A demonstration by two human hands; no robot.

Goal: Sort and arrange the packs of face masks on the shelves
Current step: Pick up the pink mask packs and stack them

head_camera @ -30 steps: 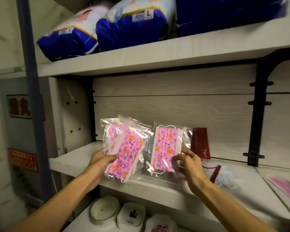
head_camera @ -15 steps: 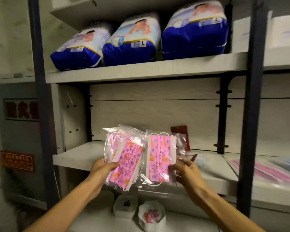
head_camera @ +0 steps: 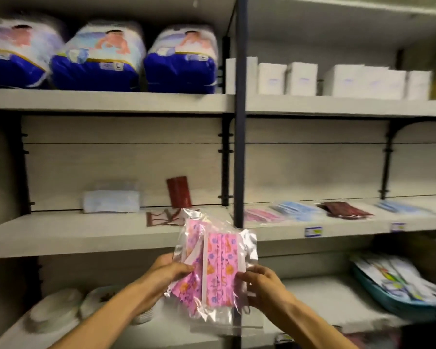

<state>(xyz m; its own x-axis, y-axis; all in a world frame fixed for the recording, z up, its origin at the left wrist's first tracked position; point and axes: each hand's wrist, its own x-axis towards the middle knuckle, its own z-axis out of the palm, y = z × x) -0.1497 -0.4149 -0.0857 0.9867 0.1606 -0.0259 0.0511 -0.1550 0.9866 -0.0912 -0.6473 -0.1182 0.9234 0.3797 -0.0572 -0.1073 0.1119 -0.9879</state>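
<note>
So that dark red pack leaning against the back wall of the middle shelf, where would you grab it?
Probably by its top edge, coming from the front and above. The dark red pack stands nearly upright against the back panel, so its top is free, while another maroon mask pack lies in front of its base.

Two bare forearms; left hand [head_camera: 170, 272], right hand [head_camera: 261, 283] ungloved, ringless
</note>
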